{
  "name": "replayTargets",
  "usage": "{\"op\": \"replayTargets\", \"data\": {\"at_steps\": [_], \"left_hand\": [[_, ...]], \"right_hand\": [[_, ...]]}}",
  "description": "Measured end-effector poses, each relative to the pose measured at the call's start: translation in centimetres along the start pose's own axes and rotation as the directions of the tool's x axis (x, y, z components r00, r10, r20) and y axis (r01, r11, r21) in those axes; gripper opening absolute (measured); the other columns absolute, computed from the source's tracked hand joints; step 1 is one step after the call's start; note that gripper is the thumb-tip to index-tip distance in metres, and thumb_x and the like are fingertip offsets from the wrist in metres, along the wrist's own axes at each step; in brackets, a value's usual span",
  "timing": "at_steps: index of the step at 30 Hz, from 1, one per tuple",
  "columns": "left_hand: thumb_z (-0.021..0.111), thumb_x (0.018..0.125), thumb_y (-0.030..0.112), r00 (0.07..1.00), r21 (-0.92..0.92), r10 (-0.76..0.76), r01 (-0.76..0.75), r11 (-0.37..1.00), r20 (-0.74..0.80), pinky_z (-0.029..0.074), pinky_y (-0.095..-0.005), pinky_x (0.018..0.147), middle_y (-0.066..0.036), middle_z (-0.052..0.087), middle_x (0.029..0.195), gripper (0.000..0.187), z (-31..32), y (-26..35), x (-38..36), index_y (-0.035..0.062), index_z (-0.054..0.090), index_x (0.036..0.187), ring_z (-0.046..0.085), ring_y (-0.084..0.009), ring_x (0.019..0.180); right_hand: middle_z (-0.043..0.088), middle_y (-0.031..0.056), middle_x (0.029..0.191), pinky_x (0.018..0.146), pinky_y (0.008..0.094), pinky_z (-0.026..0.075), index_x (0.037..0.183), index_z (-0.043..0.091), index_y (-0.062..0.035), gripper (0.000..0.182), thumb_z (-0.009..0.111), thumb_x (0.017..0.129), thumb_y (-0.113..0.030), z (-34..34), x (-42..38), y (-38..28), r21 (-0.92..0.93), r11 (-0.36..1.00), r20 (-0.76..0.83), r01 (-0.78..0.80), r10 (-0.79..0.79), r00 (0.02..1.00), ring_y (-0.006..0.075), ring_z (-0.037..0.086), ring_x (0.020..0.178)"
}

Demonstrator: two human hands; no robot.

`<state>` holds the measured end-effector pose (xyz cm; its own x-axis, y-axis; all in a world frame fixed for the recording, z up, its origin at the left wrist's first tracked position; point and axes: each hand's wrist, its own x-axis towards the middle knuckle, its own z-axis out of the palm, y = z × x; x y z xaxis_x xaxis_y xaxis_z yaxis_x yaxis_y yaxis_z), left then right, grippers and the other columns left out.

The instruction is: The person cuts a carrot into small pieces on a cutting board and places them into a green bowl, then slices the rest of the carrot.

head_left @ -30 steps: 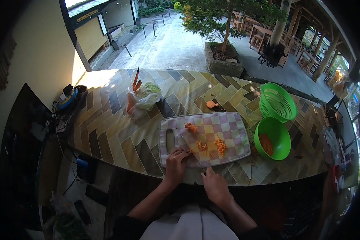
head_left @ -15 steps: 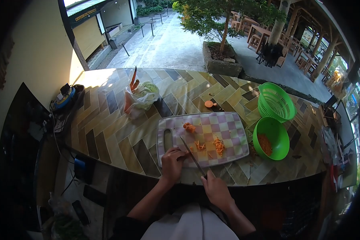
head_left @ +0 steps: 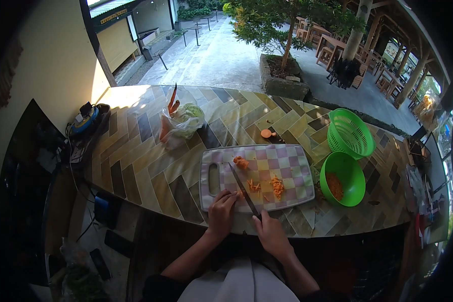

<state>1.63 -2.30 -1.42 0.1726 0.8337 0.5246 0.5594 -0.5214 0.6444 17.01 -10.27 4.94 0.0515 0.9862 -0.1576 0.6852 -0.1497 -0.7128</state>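
My right hand (head_left: 271, 230) is wrapped round the handle of a knife (head_left: 243, 189), whose blade slants up and left over the cutting board (head_left: 221, 149). Close to the blade, the fingers of my left hand (head_left: 221, 209) press together on a small piece of carrot, mostly hidden by the fingertips. A chunk of carrot (head_left: 240, 162) lies higher on the checkered board. Beside the blade are carrot strips (head_left: 254, 186), and right of them a small pile of chopped carrot (head_left: 277, 187).
A green bowl (head_left: 355, 171) with chopped carrot stands right of the board, a green colander (head_left: 351, 132) behind it. Carrot ends (head_left: 267, 133) lie beyond the board. A plastic bag (head_left: 186, 123) holding carrots and a pale green vegetable sits at the back left of the tiled counter (head_left: 141, 151).
The whole view has shifted slightly right and down. My hands and the knife stay close together at the board's front edge, the blade nearer my left fingertips.
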Motion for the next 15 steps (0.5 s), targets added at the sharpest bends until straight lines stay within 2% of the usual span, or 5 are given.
{"op": "replayTargets", "data": {"at_steps": [4,9,15], "left_hand": [[0.067,0.081,0.005,0.99,-0.017,-0.137,0.137,0.99,0.028,0.054,-0.04,0.086,-0.015,0.073,0.09,0.014,-0.7,0.0,0.7,0.0017,0.074,0.093,0.069,-0.0333,0.098],[0.068,0.081,0.005,0.997,-0.05,-0.071,0.072,0.996,0.033,0.054,-0.0394,0.085,-0.015,0.073,0.087,0.012,-1.0,-0.2,1.2,0.0017,0.074,0.091,0.069,-0.0331,0.095],[0.068,0.082,0.004,0.999,-0.06,-0.047,0.048,0.997,0.019,0.054,-0.0395,0.085,-0.015,0.073,0.09,0.011,-0.9,-0.1,0.8,0.0001,0.074,0.091,0.069,-0.0334,0.097]], "right_hand": [[0.061,0.031,0.076,0.066,0.0584,0.043,0.097,0.049,0.0041,0.032,0.048,0.103,-0.027,0.2,-1.0,0.5,-0.002,1.0,0.007,-0.022,0.022,1.0,0.0515,0.06,0.079],[0.061,0.0296,0.073,0.065,0.058,0.046,0.094,0.047,0.0023,0.032,0.048,0.103,-0.028,0.6,-1.4,0.5,-0.03,1.0,0.003,0.007,-0.007,1.0,0.051,0.061,0.075],[0.061,0.0306,0.074,0.065,0.059,0.043,0.096,0.047,0.0025,0.03,0.05,0.103,-0.026,0.5,-1.6,0.1,-0.029,1.0,0.005,-0.001,0.001,1.0,0.0523,0.059,0.077]]}}
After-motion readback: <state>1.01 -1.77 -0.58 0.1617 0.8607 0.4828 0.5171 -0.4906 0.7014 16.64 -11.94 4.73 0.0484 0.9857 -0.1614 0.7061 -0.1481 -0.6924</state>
